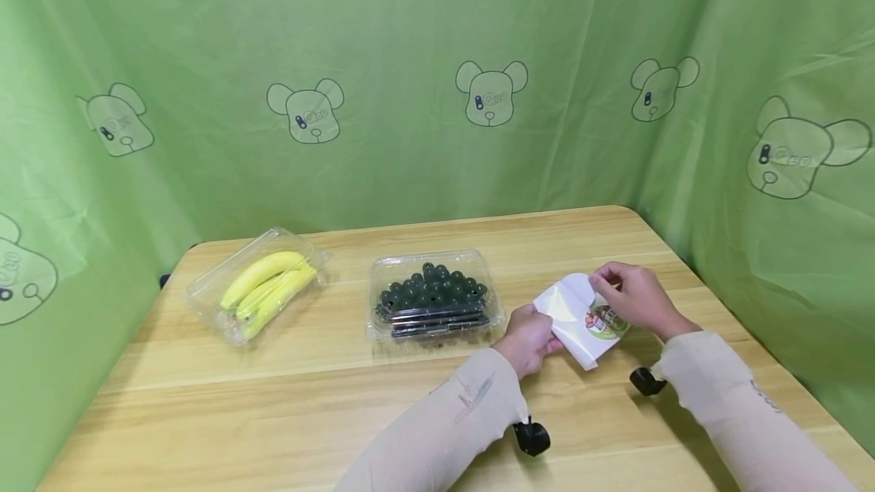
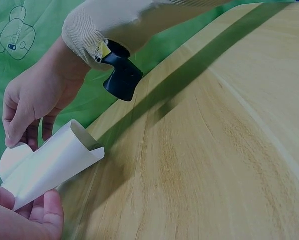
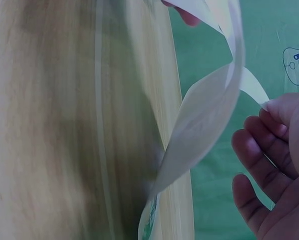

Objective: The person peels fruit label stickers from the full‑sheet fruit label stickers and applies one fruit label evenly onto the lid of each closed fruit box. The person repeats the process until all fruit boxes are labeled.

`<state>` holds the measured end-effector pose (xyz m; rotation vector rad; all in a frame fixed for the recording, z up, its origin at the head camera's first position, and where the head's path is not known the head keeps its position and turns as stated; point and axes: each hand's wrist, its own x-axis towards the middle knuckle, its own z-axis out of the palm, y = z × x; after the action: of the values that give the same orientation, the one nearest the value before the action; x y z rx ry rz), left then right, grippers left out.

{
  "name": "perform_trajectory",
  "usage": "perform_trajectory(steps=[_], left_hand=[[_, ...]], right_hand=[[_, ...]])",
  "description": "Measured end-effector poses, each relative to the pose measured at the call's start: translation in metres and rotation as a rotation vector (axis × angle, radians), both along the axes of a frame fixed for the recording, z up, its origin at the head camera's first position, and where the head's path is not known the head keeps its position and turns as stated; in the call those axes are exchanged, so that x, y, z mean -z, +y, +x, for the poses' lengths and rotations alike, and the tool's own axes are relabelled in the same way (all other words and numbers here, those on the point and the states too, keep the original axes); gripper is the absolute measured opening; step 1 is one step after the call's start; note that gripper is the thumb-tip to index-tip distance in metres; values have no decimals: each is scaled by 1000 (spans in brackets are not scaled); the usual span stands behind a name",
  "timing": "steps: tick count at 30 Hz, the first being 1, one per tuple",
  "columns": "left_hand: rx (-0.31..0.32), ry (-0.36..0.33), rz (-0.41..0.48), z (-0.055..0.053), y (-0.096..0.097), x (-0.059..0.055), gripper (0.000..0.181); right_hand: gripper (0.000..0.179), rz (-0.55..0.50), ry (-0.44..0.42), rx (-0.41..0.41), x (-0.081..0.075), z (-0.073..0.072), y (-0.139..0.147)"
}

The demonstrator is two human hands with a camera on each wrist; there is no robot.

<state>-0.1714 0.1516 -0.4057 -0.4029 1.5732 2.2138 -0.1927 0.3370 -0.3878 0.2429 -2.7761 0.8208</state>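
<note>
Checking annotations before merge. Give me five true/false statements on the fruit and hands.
1. The left hand and right hand both hold the white sheet. True.
2. The white sheet lies flat. False: it is curled.
3. In the head view, the bananas lie left of the grapes. True.
4. The grapes are red. False: they are dark green.
5. The bananas lie loose. False: they are in a clear container.

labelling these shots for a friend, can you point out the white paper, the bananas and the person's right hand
White paper point(image 1: 569, 319), head view: its plain white face.
Bananas point(image 1: 279, 293), head view: the middle of the bunch.
Right hand point(image 1: 639, 298), head view: the back of the hand.
</note>
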Motion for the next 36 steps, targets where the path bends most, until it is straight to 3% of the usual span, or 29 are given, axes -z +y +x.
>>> perform_trajectory(steps=[11, 21, 36], left_hand=[[-16, 4, -2, 0, 0, 0, 42], [-12, 1, 3, 1, 0, -1, 35], [-4, 14, 6, 0, 1, 1, 37]], right_hand=[[23, 6, 28, 12, -5, -2, 4], [22, 7, 37, 27, -9, -1, 3], [21, 5, 51, 31, -5, -5, 13]])
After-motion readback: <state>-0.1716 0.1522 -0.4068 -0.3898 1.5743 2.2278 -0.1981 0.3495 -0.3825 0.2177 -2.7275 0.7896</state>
